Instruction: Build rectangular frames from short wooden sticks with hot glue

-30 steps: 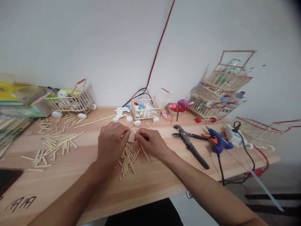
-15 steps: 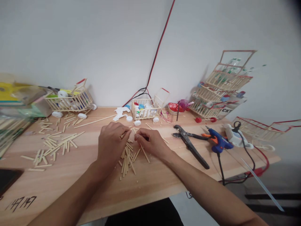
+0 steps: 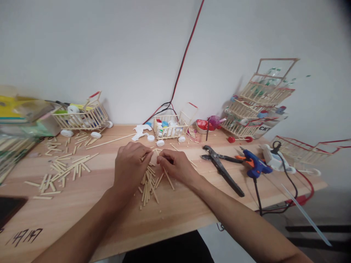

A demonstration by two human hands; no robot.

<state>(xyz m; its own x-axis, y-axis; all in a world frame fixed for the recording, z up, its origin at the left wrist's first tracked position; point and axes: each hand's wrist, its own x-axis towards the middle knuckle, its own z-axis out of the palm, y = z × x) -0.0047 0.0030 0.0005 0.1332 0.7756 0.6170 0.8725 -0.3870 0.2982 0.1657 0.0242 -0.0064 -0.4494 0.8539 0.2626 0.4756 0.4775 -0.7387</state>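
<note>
Both my hands are low over the wooden table, close together behind a pile of short cut wooden sticks point(image 3: 146, 188). My left hand point(image 3: 131, 162) has thumb and fingers pinched together around a thin wooden stick, of which little shows. My right hand point(image 3: 175, 166) is closed too, with thumb and forefinger on a wooden stick point(image 3: 168, 178) that slants down toward me. The sticks' upper ends meet between the two hands; whether they are joined there I cannot tell. The fingers hide part of the pile.
More cut sticks point(image 3: 70, 168) lie to the left. Along the wall stand small stick carts point(image 3: 171, 128) with white wheels. On the right are a cutter point(image 3: 222, 170), a blue glue gun point(image 3: 256, 164), a power strip point(image 3: 275, 159) and stacked carts point(image 3: 251, 106). A dark tablet-like object point(image 3: 9, 210) lies front left.
</note>
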